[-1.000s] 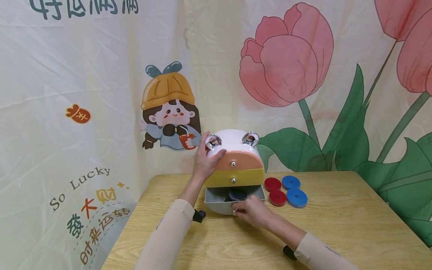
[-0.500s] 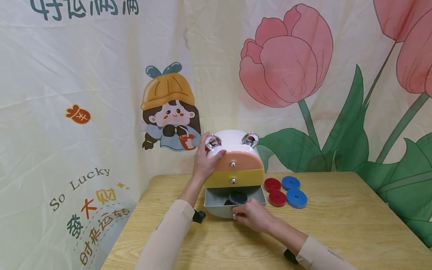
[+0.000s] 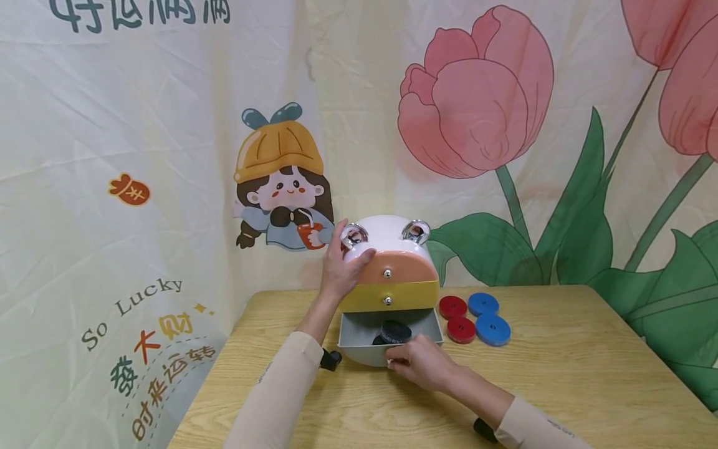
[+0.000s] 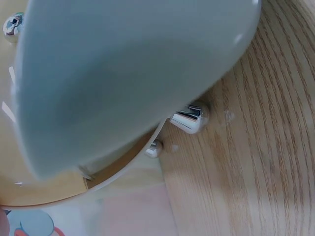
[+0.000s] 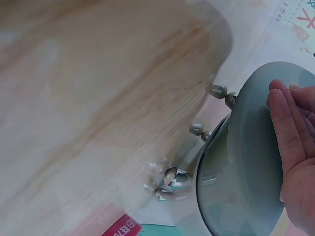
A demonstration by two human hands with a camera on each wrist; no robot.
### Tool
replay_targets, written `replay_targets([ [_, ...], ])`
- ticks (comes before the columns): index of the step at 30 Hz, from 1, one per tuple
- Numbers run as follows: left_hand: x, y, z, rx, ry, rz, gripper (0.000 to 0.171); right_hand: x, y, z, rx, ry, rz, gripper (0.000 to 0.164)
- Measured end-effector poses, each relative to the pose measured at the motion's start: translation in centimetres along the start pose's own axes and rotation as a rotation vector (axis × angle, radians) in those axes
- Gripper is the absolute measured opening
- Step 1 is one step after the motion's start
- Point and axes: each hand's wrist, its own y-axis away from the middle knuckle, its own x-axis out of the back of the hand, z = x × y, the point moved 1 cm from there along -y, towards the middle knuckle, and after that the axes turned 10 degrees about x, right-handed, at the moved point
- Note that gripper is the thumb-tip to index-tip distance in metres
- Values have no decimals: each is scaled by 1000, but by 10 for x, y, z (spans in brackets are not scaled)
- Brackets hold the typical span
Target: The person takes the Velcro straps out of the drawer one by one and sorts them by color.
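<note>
A small drawer cabinet (image 3: 387, 231) stands on the table, with a white domed top, ring-shaped silver ears and orange, yellow and grey drawers. My left hand (image 3: 342, 268) grips its upper left side, thumb across the orange front. The grey bottom drawer (image 3: 359, 355) is pulled out. At its front, my right hand (image 3: 421, 362) pinches the knob, which the fingers mostly hide. Inside that drawer lie black rolls (image 3: 396, 332) that look like coiled measuring tapes. The grey drawer front (image 4: 128, 73) fills much of the left wrist view; the right hand (image 5: 298, 147) lies against it in the right wrist view.
Right of the cabinet, two red rolls (image 3: 461, 329) and two blue rolls (image 3: 493, 328) lie flat on the wooden table (image 3: 561, 368). Silver feet (image 4: 192, 118) hold the cabinet off the tabletop. A printed curtain (image 3: 370, 125) hangs behind the table.
The grey drawer has slid a little farther out toward me, the right hand moving with it. More of the black rolls shows. My left hand has stayed on the cabinet.
</note>
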Motion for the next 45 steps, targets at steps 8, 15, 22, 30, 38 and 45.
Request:
replay_targets([
  [8,0,1,0,9,0,-1,99,1,-1,1,-31,-36,-38,3],
  [15,1,1,-2,10,0,1,97,6,-5,-3,-62,-128,-70,9],
  [22,0,0,-1,8,-13,5,100,10,-10,-7,20,-164,116,8],
  [30,1,-1,-2,1,2,2,98,19,-18,-5,85,-121,263,8],
  [38,1,1,-1,14,-7,-1,93,23,-21,0,78,-40,291,14],
  [45,0,0,-1,-1,-10,10,100,26,-22,4,14,75,237,33],
])
